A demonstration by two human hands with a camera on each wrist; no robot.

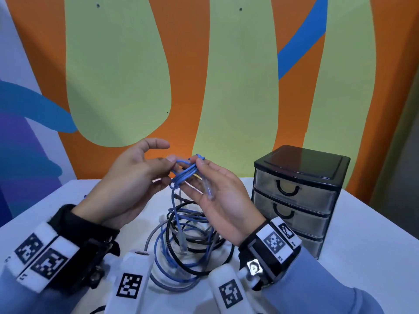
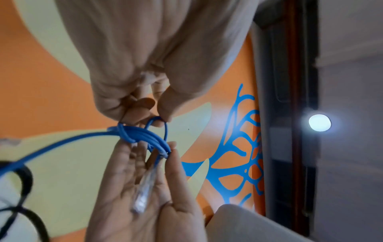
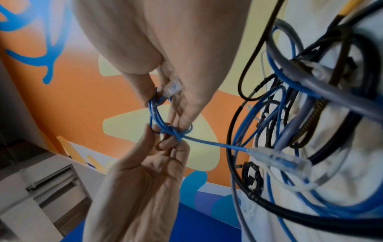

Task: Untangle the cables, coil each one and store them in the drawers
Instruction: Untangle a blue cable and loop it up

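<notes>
I hold a small blue network cable coil (image 1: 184, 172) above the table between both hands. My left hand (image 1: 164, 164) pinches a loop of it from the left; in the left wrist view its fingertips (image 2: 154, 117) close on that loop. My right hand (image 1: 201, 175) grips the coil from the right, with a clear plug (image 2: 143, 194) lying across its palm. The coil (image 3: 157, 117) has a wrap round its strands, and its free end trails down to a second clear plug (image 3: 277, 158). A tangle of blue, black and grey cables (image 1: 186, 241) lies on the table below.
A black three-drawer unit (image 1: 297, 196) with clear drawers, all closed, stands on the white table (image 1: 362, 245) right of my hands. A painted orange and green wall rises close behind. The cable tangle (image 3: 311, 106) reaches toward the near edge.
</notes>
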